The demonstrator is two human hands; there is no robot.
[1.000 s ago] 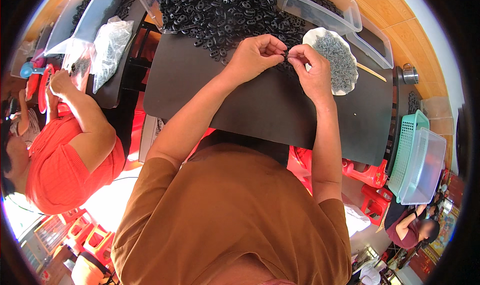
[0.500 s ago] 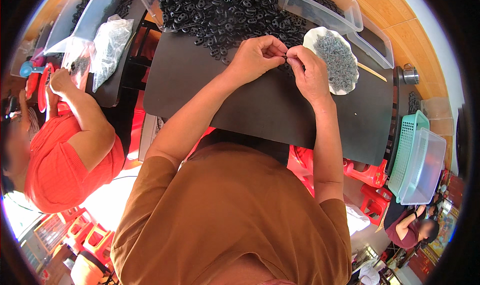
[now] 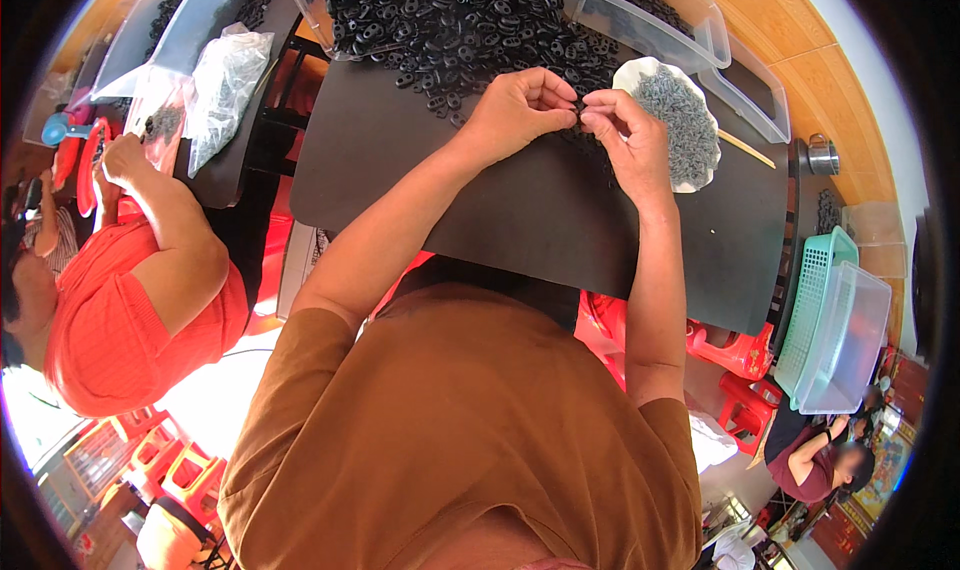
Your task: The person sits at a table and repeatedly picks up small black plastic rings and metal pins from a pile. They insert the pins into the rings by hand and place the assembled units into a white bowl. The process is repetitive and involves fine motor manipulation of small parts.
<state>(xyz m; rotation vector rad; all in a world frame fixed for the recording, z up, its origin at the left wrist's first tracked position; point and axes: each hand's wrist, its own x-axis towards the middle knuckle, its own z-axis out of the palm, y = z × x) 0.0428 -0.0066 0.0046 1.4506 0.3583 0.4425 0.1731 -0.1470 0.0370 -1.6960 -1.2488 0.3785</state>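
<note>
Over the dark table, my left hand (image 3: 525, 116) pinches a small black plastic piece (image 3: 578, 112) between thumb and forefinger. My right hand (image 3: 632, 142) meets it from the other side, thumb and forefinger closed at the same piece, whose details the fingertips mostly hide. Just beyond both hands spreads a large heap of black oval plastic pieces with two holes (image 3: 450, 30). Close to the right hand stands a white scalloped dish (image 3: 690, 184) full of tiny grey parts (image 3: 676, 120), too small to make out singly.
Clear plastic bins (image 3: 650, 28) stand at the far right, beside a wooden stick (image 3: 746, 150). A metal cup (image 3: 822, 155) and a green basket (image 3: 806, 305) are further right. On the left, a co-worker in red (image 3: 140, 310) sits near a clear bag (image 3: 228, 95).
My right thumb and forefinger have spread slightly and shifted right around the black piece, which shows more now. The left hand keeps its pinch, almost in place.
</note>
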